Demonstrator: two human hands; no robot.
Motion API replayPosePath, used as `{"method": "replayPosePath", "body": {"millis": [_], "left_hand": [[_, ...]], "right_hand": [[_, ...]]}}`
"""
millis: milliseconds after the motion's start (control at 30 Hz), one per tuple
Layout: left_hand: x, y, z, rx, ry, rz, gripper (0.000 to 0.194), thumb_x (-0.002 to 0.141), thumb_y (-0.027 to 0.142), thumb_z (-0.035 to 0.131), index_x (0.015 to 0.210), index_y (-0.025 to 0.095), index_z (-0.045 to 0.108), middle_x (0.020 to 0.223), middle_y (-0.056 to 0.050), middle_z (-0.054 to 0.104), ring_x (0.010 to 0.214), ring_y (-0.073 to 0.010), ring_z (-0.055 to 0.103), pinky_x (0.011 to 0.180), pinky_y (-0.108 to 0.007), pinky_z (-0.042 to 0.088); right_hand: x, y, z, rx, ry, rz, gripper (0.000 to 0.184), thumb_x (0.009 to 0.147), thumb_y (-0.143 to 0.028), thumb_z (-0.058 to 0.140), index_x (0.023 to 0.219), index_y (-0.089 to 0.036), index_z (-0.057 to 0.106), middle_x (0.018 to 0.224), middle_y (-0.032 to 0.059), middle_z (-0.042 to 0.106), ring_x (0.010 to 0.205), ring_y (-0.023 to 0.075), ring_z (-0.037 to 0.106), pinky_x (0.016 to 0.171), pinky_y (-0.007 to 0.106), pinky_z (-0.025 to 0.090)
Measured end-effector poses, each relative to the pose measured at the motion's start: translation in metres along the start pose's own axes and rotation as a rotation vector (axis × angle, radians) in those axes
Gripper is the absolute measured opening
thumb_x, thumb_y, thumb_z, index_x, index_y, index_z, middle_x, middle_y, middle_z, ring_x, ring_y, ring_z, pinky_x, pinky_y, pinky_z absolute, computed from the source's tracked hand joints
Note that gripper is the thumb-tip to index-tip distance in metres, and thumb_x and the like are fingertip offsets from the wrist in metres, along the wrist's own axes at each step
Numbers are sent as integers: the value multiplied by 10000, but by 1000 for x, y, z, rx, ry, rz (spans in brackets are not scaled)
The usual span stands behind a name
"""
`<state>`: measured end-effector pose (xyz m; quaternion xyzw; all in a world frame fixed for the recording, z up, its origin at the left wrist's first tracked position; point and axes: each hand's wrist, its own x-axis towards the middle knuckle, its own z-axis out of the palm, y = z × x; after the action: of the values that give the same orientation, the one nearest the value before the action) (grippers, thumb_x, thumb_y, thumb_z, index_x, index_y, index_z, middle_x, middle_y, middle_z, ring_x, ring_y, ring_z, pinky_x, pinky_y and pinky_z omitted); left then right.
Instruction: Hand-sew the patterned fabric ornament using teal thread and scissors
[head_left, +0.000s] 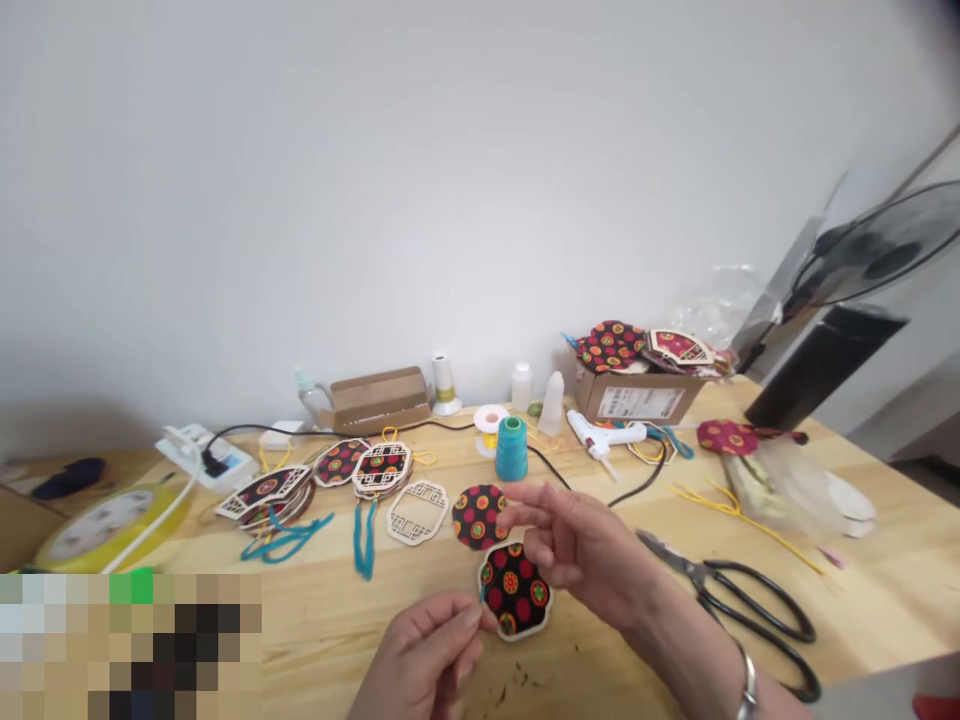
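Head view looks down on a wooden tabletop (862, 560). Black scissors (750, 600) lie to the right of the hands, well apart from the work. Between the 2 hands sits a fabric-covered piece (514, 590), black with red and green circles, flat on the tabletop, its long axis running toward and away from the person. The right hand (577, 545) touches its upper right edge, fingers loosely curled and spread, gripping nothing. The left hand (427, 655) lies just below and left, thumb and forefinger pinched on a thin teal thread (481, 594) at the piece's left edge. A second patterned round (477, 516) lies just behind.
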<state>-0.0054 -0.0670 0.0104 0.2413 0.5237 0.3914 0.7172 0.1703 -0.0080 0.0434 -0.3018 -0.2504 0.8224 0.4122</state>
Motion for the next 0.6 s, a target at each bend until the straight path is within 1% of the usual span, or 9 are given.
{"method": "replayPosePath", "body": {"millis": [67,133,300,433,533,600], "left_hand": [[-2,3,-1,-16,21,21,408,461,459,829,619,117,674,392,68,398,342,-9,218,364,-176,82],[-6,5,-2,-27,30,43,390,473,438,832,622,112,680,397,66,400,352,-8,227,372,-170,86],[-9,8,-3,-53,26,58,385,459,433,837,617,115,688,388,73,379,348,-10,220,367,-172,102],[-10,6,-6,-60,25,52,393,448,442,839,606,117,686,384,75,372,343,-8,211,364,-172,104],[-10,5,-7,-57,28,55,398,452,448,836,615,115,689,383,74,376,342,-7,214,366,-171,100],[-10,4,-8,-57,28,54,402,450,450,836,616,114,689,382,73,379,341,-7,218,365,-171,97]], "right_hand": [[5,-18,4,27,-28,-3,415,815,-496,569,972,-121,656,874,103,682,460,33,425,352,130,135],[11,-34,6,40,-58,-17,499,864,-553,448,964,-110,656,920,131,686,464,42,428,336,131,142],[26,-65,10,-33,-109,-83,725,873,-666,216,1015,-83,624,1107,216,630,506,80,470,313,163,174],[30,-84,19,-81,-93,-136,759,859,-691,158,1015,-91,595,1245,230,550,522,78,490,315,183,222],[29,-99,26,-145,-111,-186,760,849,-703,144,1029,-105,577,1283,227,521,517,76,489,310,190,210],[28,-108,29,-228,-128,-231,751,838,-711,173,1074,-112,560,1286,223,518,522,86,495,308,198,190]]}}
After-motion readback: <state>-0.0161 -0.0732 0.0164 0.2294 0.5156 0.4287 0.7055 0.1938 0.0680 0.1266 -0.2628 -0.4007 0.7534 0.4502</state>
